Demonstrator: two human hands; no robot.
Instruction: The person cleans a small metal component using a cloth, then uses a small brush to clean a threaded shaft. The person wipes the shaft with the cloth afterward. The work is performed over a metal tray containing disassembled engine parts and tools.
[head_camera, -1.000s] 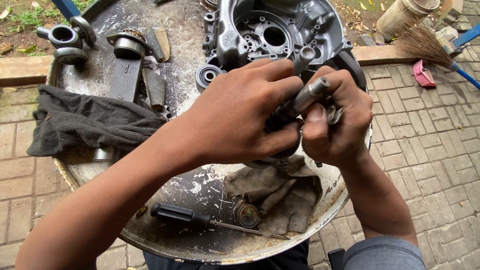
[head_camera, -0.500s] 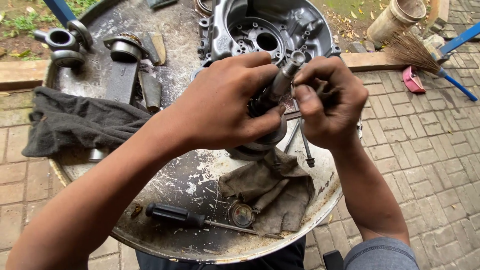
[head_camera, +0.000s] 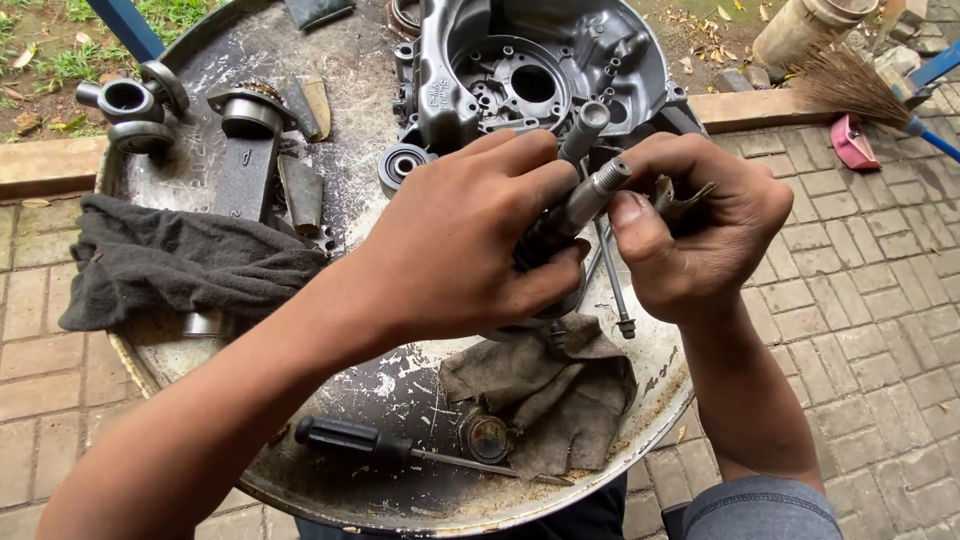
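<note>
While both hands meet over the middle of the frame, the left hand (head_camera: 470, 240) is curled round a dark, greasy gear assembly with a steel shaft (head_camera: 585, 200), its fingers (head_camera: 520, 160) closed over the top and the thumb tucked beneath. Just right of it, the right hand (head_camera: 700, 235) has its fingers folded shut, the thumb pressed against the threaded tip of that shaft; whether it also pinches some small part cannot be told. Both hands hover above a round, scratched metal tray (head_camera: 400, 480) that rests over a brick paved floor (head_camera: 880, 300). At the upper centre of the frame lies a grey cast aluminium engine casing (head_camera: 540, 70). A crumpled brown rag (head_camera: 560, 390) sits on the tray below the hands, with a black-handled screwdriver (head_camera: 400, 445) lying toward the lower edge beside it. A dark grey cloth (head_camera: 170, 260) drapes over the tray's left rim, and a dark metal connecting rod (head_camera: 245, 150) lies in the upper left. A straw broom with a blue handle (head_camera: 860, 85) rests in the upper right corner.
</note>
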